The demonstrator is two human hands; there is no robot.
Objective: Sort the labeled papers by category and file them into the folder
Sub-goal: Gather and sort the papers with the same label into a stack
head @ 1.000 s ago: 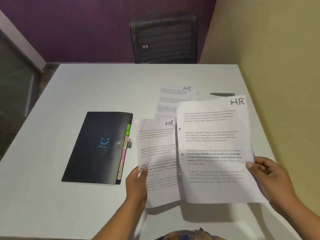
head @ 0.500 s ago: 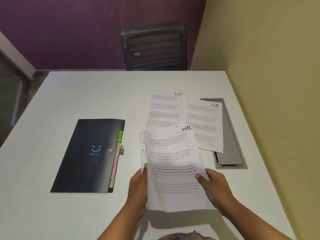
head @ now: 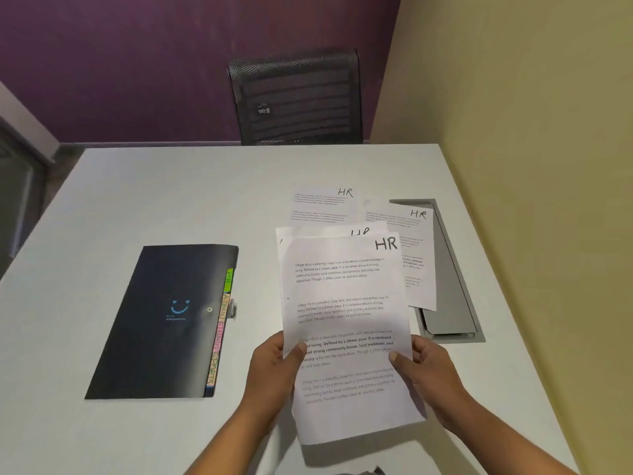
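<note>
A: Papers (head: 346,320), two sheets marked HR, are held up low and right of centre in the frame, over the bench (head: 171,193). The left hand (head: 274,368) pinches the stack's left edge, thumb on top. The right hand (head: 428,371) pinches the right edge the same way.

B: And the back sheet?

A: It peeks out above and to the left of the front one, so the two are not squared. If the pinch loosens, I reckon the back sheet could slide free and drop.

B: Where do they go?

A: Into the folder (head: 164,320), which lies shut at centre left, with coloured tabs (head: 221,327) along its right edge. The green tab at the top seems to read HR. The lower tabs are harder to read, so a sheet could end up behind the wrong one.

B: Anything else loose?

A: Two more HR sheets lie flat in the upper right. One (head: 322,207) rests on the bench. The other (head: 416,255) partly covers a grey hatch (head: 455,303) set into the top. They could be missed, or brushed aside by a reaching arm.

B: And opening the folder?

A: It needs a free hand. Holding both sheets in one hand may bend or crease them.
</note>
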